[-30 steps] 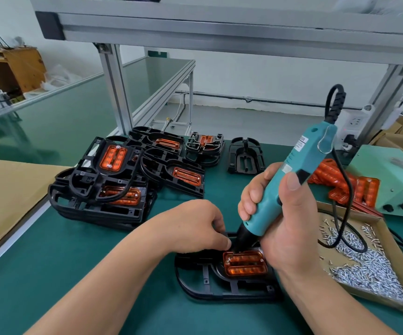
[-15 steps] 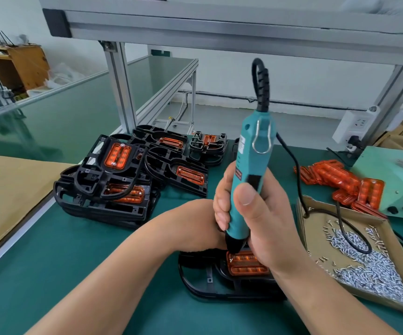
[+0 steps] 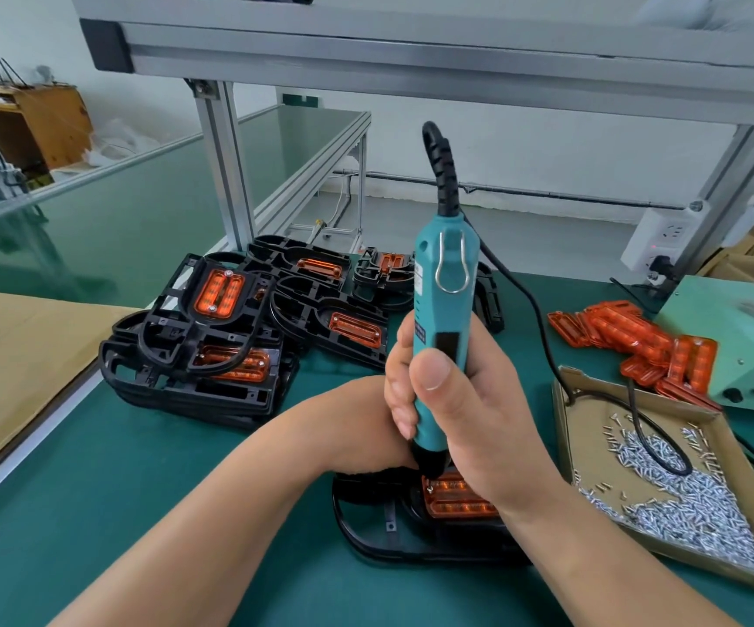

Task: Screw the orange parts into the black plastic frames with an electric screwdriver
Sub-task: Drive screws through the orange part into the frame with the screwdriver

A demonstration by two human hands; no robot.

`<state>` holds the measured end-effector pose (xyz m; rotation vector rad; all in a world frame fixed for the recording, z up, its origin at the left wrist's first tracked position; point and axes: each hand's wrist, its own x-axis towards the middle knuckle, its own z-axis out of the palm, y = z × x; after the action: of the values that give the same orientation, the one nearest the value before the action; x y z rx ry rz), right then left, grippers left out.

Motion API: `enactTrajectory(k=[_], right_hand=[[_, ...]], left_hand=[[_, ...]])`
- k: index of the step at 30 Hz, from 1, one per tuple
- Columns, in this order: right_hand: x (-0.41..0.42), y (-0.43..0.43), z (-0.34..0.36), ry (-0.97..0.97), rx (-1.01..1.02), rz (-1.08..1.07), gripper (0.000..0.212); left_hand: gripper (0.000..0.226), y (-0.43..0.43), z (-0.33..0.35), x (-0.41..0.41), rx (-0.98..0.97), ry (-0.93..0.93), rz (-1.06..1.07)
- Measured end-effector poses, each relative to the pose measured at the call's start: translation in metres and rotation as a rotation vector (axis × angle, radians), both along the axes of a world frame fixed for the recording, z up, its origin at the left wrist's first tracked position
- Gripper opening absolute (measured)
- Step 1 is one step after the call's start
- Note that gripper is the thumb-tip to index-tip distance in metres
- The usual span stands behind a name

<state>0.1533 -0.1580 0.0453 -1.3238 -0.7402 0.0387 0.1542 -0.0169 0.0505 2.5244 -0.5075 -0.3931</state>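
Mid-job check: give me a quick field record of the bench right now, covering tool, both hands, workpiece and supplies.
tool: electric screwdriver, upright, tip down at the left end of the orange part
grip: right hand wrapped round the screwdriver
support: left hand beside the bit; its fingers are hidden
workpiece: black frame flat on the green mat
done: stack of assembled frames, far left
supplies: loose orange parts; cardboard tray of screws, right
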Motion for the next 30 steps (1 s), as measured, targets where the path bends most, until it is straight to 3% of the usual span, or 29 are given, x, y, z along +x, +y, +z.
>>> enactTrajectory(k=[12, 19, 22, 26, 30], right_hand=[[0.002, 0.0, -0.006, 0.057, 0.045, 0.086, 0.064], [0.0, -0.006, -0.007, 0.067, 0.112, 0.06, 0.047], [-0.003, -0.004, -0.005, 0.002, 0.108, 0.038, 0.045], [-0.005, -0.004, 0.003, -0.011, 0.206, 0.052, 0.049], [0.004, -0.016, 0.01, 0.076, 0.352, -0.01, 0.057]], left_hand=[[0.05, 0.0, 0.0, 0.001, 0.016, 0.008, 0.015], [0.034, -0.004, 0.0, 0.001, 0.05, 0.021, -0.023], [0.013, -0.003, 0.0, 0.001, 0.017, 0.022, -0.032], [0.027, -0.002, -0.003, 0.002, 0.052, 0.016, -0.043], [0.024, 0.0, -0.009, 0.008, 0.012, 0.103, 0.054]])
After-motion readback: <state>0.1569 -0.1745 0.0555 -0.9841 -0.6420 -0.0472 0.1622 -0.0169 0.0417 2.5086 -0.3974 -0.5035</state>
